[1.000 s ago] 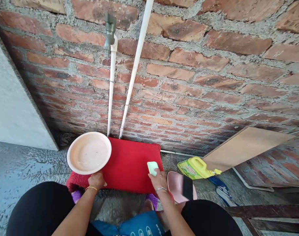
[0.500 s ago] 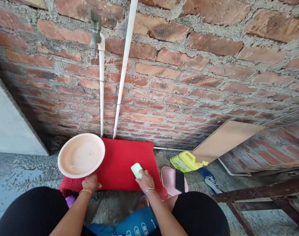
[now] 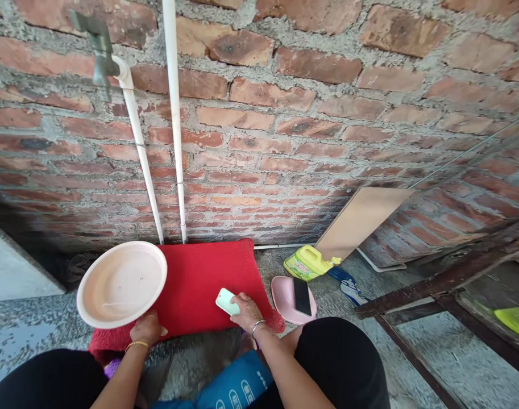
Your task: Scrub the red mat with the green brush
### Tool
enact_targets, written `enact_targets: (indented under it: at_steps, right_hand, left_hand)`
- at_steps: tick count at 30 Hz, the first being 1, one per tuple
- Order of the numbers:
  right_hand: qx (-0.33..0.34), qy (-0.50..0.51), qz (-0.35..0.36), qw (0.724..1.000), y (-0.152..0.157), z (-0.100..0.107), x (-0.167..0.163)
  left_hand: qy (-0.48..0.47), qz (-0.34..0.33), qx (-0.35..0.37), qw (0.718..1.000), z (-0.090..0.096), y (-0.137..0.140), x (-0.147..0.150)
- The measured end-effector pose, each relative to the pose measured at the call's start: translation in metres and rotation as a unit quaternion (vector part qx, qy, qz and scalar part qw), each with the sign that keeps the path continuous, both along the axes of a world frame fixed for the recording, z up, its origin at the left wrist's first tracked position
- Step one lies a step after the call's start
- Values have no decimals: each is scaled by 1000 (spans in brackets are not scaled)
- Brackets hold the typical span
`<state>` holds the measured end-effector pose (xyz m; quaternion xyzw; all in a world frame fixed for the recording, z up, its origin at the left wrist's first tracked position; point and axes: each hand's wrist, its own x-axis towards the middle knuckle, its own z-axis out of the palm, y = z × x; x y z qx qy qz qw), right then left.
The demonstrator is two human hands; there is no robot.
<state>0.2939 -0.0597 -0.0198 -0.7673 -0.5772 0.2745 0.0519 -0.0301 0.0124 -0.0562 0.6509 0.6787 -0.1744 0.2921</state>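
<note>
My right hand (image 3: 248,313) is closed on a pale green scrub brush (image 3: 227,301), a rounded slab with a small hole near one end. It rests on the right part of a red mat (image 3: 199,272), and its underside is hidden. My left hand (image 3: 146,328) is closed at the mat's near edge, just below the rim of a pale pink basin (image 3: 121,284). Its fingers appear curled round the mat, though they are partly hidden. The basin sits on the mat's left end and seems to hold a little water.
Behind stand a brick wall, a tap (image 3: 99,54) and white pipes (image 3: 174,113). To the right are a pink dish (image 3: 282,295) with a black slab (image 3: 302,296), a yellow jug (image 3: 309,262), a cardboard sheet (image 3: 361,218) and a dark wooden frame (image 3: 412,292). The floor at left is wet.
My view has turned to the right, so the scene sits further left. The brush has tilted, its far end now pointing more to the left. Both hands keep their hold.
</note>
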Motion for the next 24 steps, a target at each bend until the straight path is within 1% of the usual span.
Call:
enact_targets:
  at_steps: [1,3,6,8,9,11,15,17,18,20,22,24]
  right_hand:
    - [-16,-19,-4,1000,-1,2,8]
    - [-57,-67,-44,995,-6,10,34]
    - [-106,-133,-143,975,-15,27,78]
    - [-118,-161,-197,960,-17,36,96]
    - [-116,-163,-212,957,-16,38,99]
    - [-98,-140,-210,963,-11,37,94]
    - [-52,-88,-126,987,2,25,67]
    - [-61,-97,-98,989,4,21,61]
    - [-71,-107,-97,987,4,21,61]
    - [-91,-131,-131,979,0,23,70]
    - [-104,-152,-193,964,-7,27,84]
    - [-102,-159,-249,950,-12,30,96]
  left_hand:
    - [1,-4,0,1000,-1,0,0]
    - [-1,-7,0,1000,-3,1,-1]
    - [-10,-10,-5,1000,-6,2,-2]
    - [-12,-12,-6,1000,-5,3,-2]
    - [-12,-13,-6,1000,-3,2,-2]
    - [-13,-14,-6,1000,2,1,-1]
    - [-12,-19,-7,1000,10,0,1]
    - [-7,-21,-6,1000,11,-1,1]
    - [-6,-23,-5,1000,11,0,1]
    - [-3,-25,-2,1000,10,0,2]
    - [-3,-27,-1,1000,10,1,2]
    - [0,-27,-4,1000,11,1,3]
